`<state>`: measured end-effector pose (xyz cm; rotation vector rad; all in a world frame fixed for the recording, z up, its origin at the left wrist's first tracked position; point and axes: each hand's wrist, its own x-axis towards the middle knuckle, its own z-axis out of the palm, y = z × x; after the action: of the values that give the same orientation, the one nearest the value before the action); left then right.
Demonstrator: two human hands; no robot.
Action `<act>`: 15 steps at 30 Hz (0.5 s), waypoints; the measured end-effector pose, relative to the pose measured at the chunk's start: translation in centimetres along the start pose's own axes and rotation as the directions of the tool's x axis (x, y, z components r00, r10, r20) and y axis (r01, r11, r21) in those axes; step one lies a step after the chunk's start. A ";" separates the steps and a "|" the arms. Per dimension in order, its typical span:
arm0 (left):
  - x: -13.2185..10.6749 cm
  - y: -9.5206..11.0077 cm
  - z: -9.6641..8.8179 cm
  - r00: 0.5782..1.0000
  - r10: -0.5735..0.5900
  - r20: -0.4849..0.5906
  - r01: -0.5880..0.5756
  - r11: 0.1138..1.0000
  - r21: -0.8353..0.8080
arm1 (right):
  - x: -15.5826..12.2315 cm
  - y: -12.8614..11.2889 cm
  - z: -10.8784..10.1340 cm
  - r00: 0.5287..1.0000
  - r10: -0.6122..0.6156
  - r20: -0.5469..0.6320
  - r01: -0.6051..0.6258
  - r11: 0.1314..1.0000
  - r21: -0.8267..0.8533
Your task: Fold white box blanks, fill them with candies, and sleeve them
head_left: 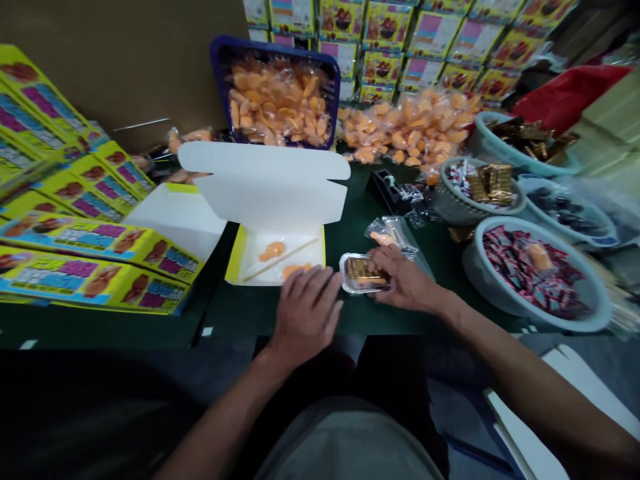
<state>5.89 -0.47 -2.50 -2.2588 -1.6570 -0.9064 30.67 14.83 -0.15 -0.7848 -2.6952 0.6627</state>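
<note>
Silver foil tray with gold packets, held by the right hand, is just beside the open box. Inside already lie two orange pieces and a stick, while the lid is not yet closed; the left hand, loosely spread, seems empty near the box front.

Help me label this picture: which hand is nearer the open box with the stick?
Left. The left hand is at the front right corner of the open box; the right hand is farther right, at the right end of the tray.
</note>
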 end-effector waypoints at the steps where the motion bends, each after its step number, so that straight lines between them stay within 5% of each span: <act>1: -0.8 -1.2 -1.1 0.999 -0.054 0.002 0.054 0.997 0.054 | -0.4 0.0 -0.1 1.000 0.018 -0.007 -0.018 1.000 0.020; 4: -3.0 -5.1 -3.4 0.989 -0.140 0.047 0.128 0.972 0.197 | -0.9 -0.6 -0.9 0.997 0.038 -0.060 -0.033 0.997 0.070; 7: -4.6 -7.2 -3.8 0.992 -0.110 0.059 0.096 0.973 0.209 | 0.0 -3.0 -1.9 0.992 -0.012 -0.125 0.024 0.995 0.094; 12: -5.4 -4.7 -2.5 0.998 -0.061 0.006 0.060 0.984 0.166 | 4.7 -8.5 -1.1 0.981 -0.066 -0.180 0.081 0.994 0.074; 15: -6.0 -2.3 -2.3 0.985 -0.122 -0.124 0.136 0.984 0.118 | 7.6 -10.2 1.0 0.977 -0.113 -0.181 0.114 0.993 -0.004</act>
<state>1.82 -5.58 -4.58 -1.9970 -1.7724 -0.9145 19.56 11.06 4.93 -0.6498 -2.5485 0.5453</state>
